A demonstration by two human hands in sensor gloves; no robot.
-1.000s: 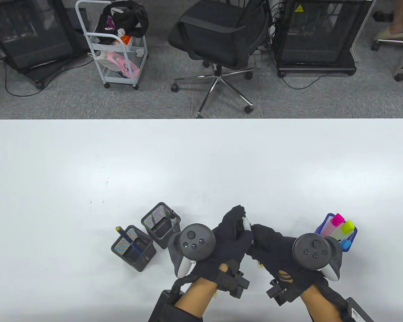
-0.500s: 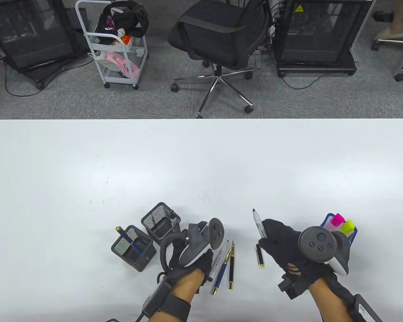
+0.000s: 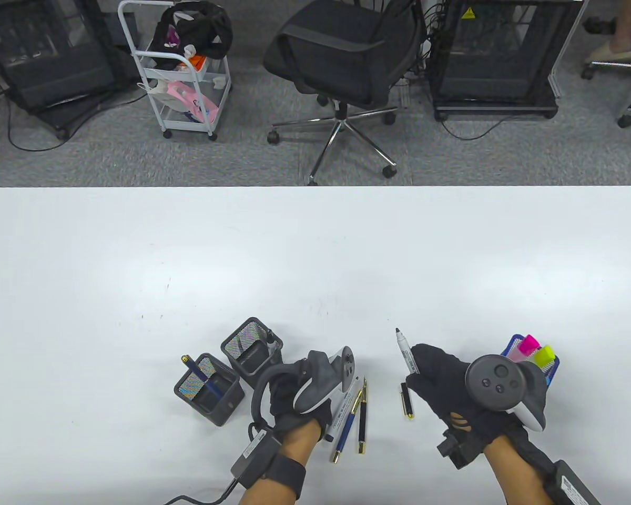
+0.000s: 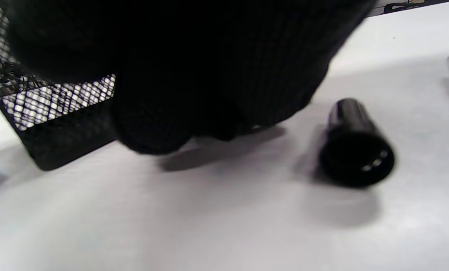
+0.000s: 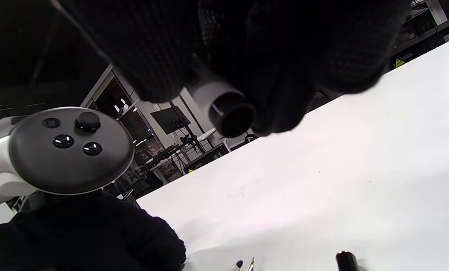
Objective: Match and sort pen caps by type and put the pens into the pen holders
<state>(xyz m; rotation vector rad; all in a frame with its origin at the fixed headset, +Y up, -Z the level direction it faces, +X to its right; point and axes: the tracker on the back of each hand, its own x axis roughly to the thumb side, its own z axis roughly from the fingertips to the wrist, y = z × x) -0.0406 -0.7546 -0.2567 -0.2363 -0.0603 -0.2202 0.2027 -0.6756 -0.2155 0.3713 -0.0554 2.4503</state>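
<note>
Right hand: the right hand [image 3: 441, 381], lower right of the table view, grips an uncapped black marker [image 3: 404, 352] with its tip pointing up-frame.
Left hand: the left hand [image 3: 294, 405], low and left of centre, is turned on edge under its tracker; its fingers are hidden, so I cannot tell whether it holds anything.
Loose cap: a black cap [image 4: 354, 145] lies on the table [image 3: 315, 252] right of the left glove in the left wrist view, apparently untouched.
Pens left on table: a white marker [image 3: 343, 407], a blue-and-gold pen [image 3: 347, 426] and a black-and-gold pen [image 3: 363, 418] lie side by side just right of the left hand; a short black-and-gold piece [image 3: 407, 401], likely a cap, lies beside the right hand.
Done so far: highlighters [image 3: 535, 351] stand in the blue holder [image 3: 512, 344] at lower right; each of the two black mesh holders [image 3: 252, 347] at lower left holds a pen.
Progress: I judge it about halfway, with the marker to cap and the table pens to sort.
View differences: only the right wrist view shows the marker's butt end [image 5: 230, 116] pinched in the fingers; only the left wrist view shows the loose cap clearly.
</note>
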